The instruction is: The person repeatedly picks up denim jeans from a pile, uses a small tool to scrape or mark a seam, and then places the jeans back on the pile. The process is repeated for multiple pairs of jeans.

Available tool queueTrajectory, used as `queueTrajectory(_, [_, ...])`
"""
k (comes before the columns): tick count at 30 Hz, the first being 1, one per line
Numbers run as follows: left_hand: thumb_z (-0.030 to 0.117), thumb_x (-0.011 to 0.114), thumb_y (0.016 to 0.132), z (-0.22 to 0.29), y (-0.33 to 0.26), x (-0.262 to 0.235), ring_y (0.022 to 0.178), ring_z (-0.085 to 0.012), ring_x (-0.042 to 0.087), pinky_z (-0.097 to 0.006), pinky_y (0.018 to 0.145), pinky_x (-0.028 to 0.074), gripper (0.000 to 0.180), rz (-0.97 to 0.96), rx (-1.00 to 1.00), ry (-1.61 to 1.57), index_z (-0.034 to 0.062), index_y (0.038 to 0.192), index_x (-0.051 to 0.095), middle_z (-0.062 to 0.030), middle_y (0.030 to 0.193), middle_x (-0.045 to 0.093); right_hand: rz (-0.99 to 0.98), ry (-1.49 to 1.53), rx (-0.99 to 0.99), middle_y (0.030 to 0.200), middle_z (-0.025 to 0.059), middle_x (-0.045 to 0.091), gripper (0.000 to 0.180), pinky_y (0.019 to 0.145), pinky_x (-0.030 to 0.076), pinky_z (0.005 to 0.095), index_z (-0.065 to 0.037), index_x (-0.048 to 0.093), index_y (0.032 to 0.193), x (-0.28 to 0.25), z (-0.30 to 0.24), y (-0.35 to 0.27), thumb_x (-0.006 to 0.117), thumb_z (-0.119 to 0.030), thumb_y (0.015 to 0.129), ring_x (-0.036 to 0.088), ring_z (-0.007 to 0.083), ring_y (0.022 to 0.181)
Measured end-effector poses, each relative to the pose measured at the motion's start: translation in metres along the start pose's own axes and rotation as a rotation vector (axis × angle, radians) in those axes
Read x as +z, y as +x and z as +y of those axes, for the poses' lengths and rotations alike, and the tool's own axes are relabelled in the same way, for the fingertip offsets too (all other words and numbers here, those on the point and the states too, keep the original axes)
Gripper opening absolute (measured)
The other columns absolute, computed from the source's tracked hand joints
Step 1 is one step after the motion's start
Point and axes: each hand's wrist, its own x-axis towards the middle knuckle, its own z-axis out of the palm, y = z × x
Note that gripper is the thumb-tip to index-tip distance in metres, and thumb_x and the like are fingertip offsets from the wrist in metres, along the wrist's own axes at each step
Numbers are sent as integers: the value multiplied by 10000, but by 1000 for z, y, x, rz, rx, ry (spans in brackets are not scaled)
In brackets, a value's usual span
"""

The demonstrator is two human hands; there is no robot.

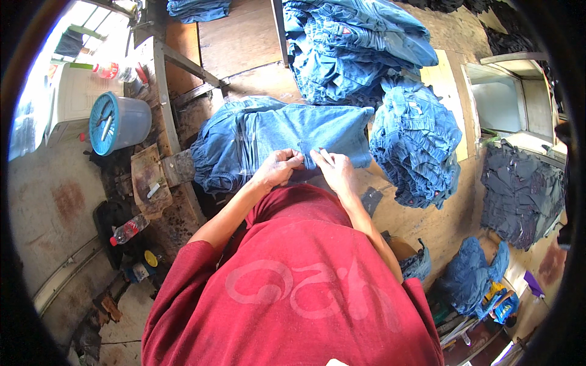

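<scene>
- The table (439,229) is a wide wooden top that runs from the person's waist to the far wall; its right edge drops off beside a dark pile (522,195) of grey-blue garments, and its left edge meets a slanted wooden frame (168,91).
- Bare wood shows only in a strip to the right of the hands and a patch beyond the jeans; the rest is taken up by denim.
- A big heap (351,49) of folded blue denim fills the far centre, and a second stack (418,143) sits just right of the work, hemming that side in.
- The jeans (274,137) lie flat at the near edge, straight ahead of the person, long axis running left to right across the view.
- Their bunched, wider end points left and hangs over the table's left edge; the squarer folded end points right, just short of the second stack.
- A bucket (119,122) with a blue lid stands on the floor well to the left, apart from the table.
- The left hand (278,168) rests on the near edge of the jeans, fingers curled shut, pinching a fold of cloth.
- The right hand (332,168) sits just beside it, nearly touching, fingers bent and pressing on the same near hem; thumb and forefinger seem to nip the cloth.
- A bottle (128,230) with a red cap lies low on the left, among clutter below the table edge.
</scene>
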Motion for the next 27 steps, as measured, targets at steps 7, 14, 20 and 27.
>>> queueTrajectory(7, [280,577,1132,-2,-12,-18,499,-30,324,-224,449,281,174,-200,-37,-277,128,1047,583,-96,1146,728,157,249,-31,666,44,606,384,632,430,367,13,691,770,15,31,14,741,-321,954,535,125,668])
queueTrajectory(14, [279,615,1117,5,-13,-19,486,-11,318,-212,430,275,151,-206,-126,-284,131,1100,596,-28,1066,709,67,403,-104,679,2,583,384,639,408,338,-11,657,755,7,25,8,750,-327,952,508,114,674])
queueTrajectory(20, [270,665,1085,4,-6,-9,486,-12,329,-237,432,254,186,-164,-52,-15,86,1111,672,45,787,609,33,372,-100,685,-6,579,366,636,409,334,-16,665,777,7,15,3,748,-322,961,501,110,668])
queueTrajectory(27, [278,636,1103,-1,-6,-12,485,-8,314,-235,439,235,172,-193,-27,-86,116,1045,633,86,714,483,74,405,-142,673,-29,562,326,621,399,323,-26,656,762,12,25,3,749,-262,966,490,98,657])
